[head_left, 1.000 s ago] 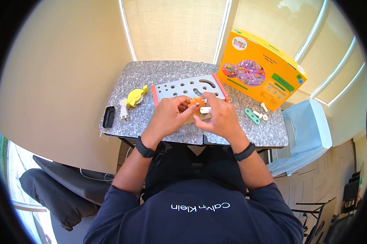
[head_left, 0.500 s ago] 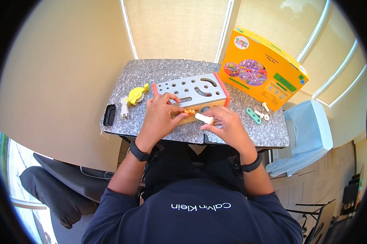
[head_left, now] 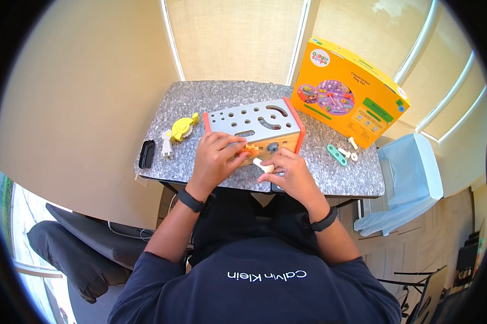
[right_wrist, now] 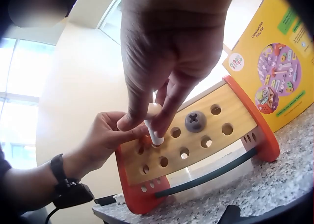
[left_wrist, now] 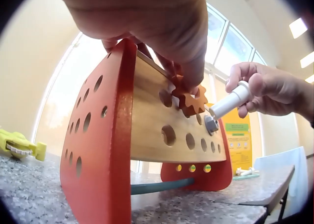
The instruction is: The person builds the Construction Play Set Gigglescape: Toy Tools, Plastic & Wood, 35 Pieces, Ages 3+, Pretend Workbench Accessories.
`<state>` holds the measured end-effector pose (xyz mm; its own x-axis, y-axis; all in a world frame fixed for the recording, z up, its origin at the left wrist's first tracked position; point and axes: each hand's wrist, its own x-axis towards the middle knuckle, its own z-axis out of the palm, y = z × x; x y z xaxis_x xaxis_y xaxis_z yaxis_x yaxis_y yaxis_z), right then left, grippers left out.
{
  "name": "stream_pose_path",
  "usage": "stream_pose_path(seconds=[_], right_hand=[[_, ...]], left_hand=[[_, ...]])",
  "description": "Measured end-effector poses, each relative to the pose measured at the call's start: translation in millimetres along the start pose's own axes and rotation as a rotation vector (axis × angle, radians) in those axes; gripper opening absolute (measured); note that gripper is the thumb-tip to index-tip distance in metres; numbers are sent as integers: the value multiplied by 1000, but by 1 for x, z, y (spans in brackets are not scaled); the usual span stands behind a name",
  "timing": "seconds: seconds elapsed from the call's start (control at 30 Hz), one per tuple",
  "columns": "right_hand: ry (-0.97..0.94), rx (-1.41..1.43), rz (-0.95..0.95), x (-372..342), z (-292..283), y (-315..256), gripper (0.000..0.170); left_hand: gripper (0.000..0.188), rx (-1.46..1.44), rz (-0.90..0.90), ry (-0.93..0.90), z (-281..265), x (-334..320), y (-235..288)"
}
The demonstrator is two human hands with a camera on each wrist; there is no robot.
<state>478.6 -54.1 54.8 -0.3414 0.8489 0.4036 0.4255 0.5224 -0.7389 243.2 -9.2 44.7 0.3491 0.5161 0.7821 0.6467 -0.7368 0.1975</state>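
A toy workbench (head_left: 238, 129) with a grey top, red ends and a wooden front panel (left_wrist: 147, 131) full of holes stands before me. My left hand (head_left: 214, 159) pinches an orange gear (left_wrist: 190, 100) by its upper part, close against that panel near the upper holes. Between thumb and fingers my right hand (head_left: 297, 177) holds a white bolt (left_wrist: 230, 101) by its head. Its shaft points toward the gear and panel. A grey cross-slotted screw (right_wrist: 196, 121) sits in the panel, right of the gear.
At left on the speckled table (head_left: 184, 97) lie a yellow toy piece (head_left: 183, 128), a white piece (head_left: 167, 143) and a black tray (head_left: 146, 154). A teal strip (head_left: 336, 154) and white bolts (head_left: 352, 143) lie at right. Behind them stands an orange box (head_left: 330, 70).
Both hands have come lower, away from the bench top. The gear has moved to the front panel; the bolt was drawn back from it, then moved slightly left and down.
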Motion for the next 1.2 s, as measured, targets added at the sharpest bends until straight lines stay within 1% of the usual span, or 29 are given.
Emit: stream_pose_path(seconds=[0.23,0.3,0.33,0.4,0.47,0.53,0.67,0.73,0.8,0.93,1.0,1.03,1.1,1.2], right_hand=[[5,15,-11,0,-3,-2,36],[-48,-13,-30,-1,-4,2,30],[-48,-13,-30,-1,-3,3,30],[-17,-39,-83,0,-1,3,23],[-12,-40,-110,1,1,5,22],[-7,-40,-138,2,2,5,20],[-29,-14,-128,6,6,4,19],[-48,-4,-116,7,11,5,19],[-10,-73,-128,10,16,7,19],[1,-62,-140,11,23,10,19],[66,-64,-185,11,25,10,22],[64,-64,-176,9,26,8,22],[83,-140,-125,10,24,4,17],[77,-141,-140,10,28,7,17]], left_hand=[[25,17,4,17,-2,1,2],[28,8,-20,14,0,-1,1],[30,-3,-44,11,0,-1,1],[33,7,-45,8,-1,0,1],[36,17,-46,4,-2,0,0],[40,-41,-57,-19,0,-3,-3],[41,-65,-66,-44,-2,-2,-7],[39,-123,-86,-46,-1,-3,-7],[38,-120,-79,-48,-1,-3,-8],[37,-133,-75,-33,0,-4,-8],[36,-120,-71,-33,-2,-2,-7],[35,-109,-66,-38,-3,-3,-5],[34,-108,-75,-40,-3,-3,-3],[33,-97,-87,-39,-3,-4,-2]])
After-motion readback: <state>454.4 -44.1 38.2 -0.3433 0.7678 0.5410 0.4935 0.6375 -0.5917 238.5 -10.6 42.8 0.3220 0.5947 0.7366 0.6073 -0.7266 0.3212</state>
